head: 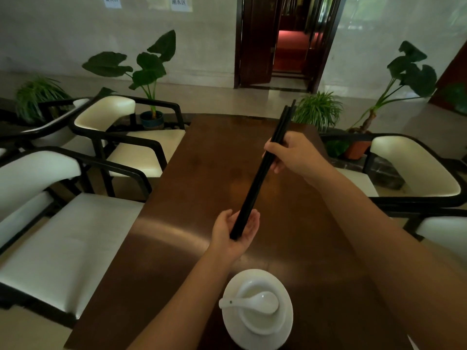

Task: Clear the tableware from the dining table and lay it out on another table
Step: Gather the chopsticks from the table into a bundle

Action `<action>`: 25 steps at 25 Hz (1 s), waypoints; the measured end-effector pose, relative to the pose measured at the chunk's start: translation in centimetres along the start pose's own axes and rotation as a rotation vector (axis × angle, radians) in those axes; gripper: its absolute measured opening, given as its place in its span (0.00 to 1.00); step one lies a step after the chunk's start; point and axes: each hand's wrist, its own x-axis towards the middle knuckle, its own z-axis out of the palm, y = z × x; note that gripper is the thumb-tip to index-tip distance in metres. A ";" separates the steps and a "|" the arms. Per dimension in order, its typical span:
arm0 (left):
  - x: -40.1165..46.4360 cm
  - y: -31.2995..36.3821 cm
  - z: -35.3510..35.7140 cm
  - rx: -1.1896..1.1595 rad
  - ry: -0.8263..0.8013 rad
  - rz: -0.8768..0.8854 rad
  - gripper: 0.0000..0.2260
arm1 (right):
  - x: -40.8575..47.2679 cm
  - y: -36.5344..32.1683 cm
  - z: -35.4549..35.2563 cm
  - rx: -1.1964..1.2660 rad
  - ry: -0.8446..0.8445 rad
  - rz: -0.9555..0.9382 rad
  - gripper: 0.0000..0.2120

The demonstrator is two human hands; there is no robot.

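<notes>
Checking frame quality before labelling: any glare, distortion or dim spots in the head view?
Head view: a broad band of glare crosses the brown table below the left hand; wide-angle distortion bends the chairs at the edges; the room is dim overall, yet the black chopsticks and white bowl stay sharp.

R hand [293,154] gripping black chopsticks [262,173], ends in L hand [236,229] palm, bowl [260,309] w/ spoon [250,301] on plate [232,322], brown table [202,185]

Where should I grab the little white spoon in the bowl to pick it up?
Grab the white ceramic spoon by its handle, the thin end sticking out over the left rim of the small white bowl. Come from above on the left and pinch its sides. The scoop end lies down inside the bowl, so it is probably harder to reach. The bowl sits on a round white plate.
</notes>
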 end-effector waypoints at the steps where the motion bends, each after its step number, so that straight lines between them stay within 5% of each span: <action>1: -0.4 0.2 -0.1 0.146 -0.001 -0.003 0.20 | -0.1 0.2 -0.3 0.026 0.024 0.025 0.06; 7: -4.8 -1.5 -4.2 0.783 0.022 0.145 0.18 | -5.0 4.6 -1.2 0.298 0.075 0.249 0.08; 11: -8.0 -5.4 -8.5 0.858 -0.022 0.063 0.19 | -10.6 9.5 -0.3 0.390 0.068 0.388 0.06; 16: -10.7 -9.6 -13.0 1.124 -0.109 -0.126 0.09 | -16.3 15.6 0.5 0.432 0.028 0.596 0.06; 25: -10.2 -14.1 -17.2 0.992 0.196 -0.323 0.11 | -19.5 25.4 4.8 0.571 -0.050 0.970 0.05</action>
